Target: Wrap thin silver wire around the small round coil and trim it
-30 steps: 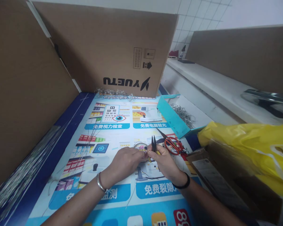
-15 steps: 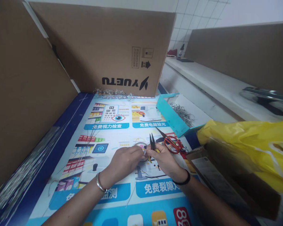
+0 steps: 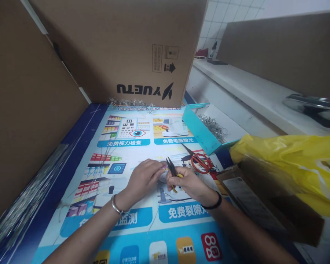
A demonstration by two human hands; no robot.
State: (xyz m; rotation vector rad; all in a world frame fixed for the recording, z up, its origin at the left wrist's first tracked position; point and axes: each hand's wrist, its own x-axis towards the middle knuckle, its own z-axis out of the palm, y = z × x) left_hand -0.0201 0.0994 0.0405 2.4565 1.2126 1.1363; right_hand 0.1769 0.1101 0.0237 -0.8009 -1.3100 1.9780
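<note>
My right hand (image 3: 189,183) is closed round small needle-nose pliers (image 3: 171,166) with black jaws and yellow handles. The jaws point up and to the left. My left hand (image 3: 145,178) pinches a thin wire loop (image 3: 162,179) with small coloured bits on it, close beside the plier jaws. Fingers hide part of the loop, and whether the jaws touch it I cannot tell. Just beyond my right hand lie red-handled scissors (image 3: 201,163) on the printed sheet (image 3: 143,154).
A turquoise box (image 3: 202,130) of tangled wire pieces stands at the back right. Near it are a yellow plastic bag (image 3: 288,157) and an opened carton (image 3: 250,198). Long wire strands (image 3: 35,190) lie along the left. Cardboard panels (image 3: 121,47) wall the back and left.
The pliers have tilted from upright to leaning left, their jaws now nearer my left fingers. Less of the wire loop shows. The view has shifted slightly.
</note>
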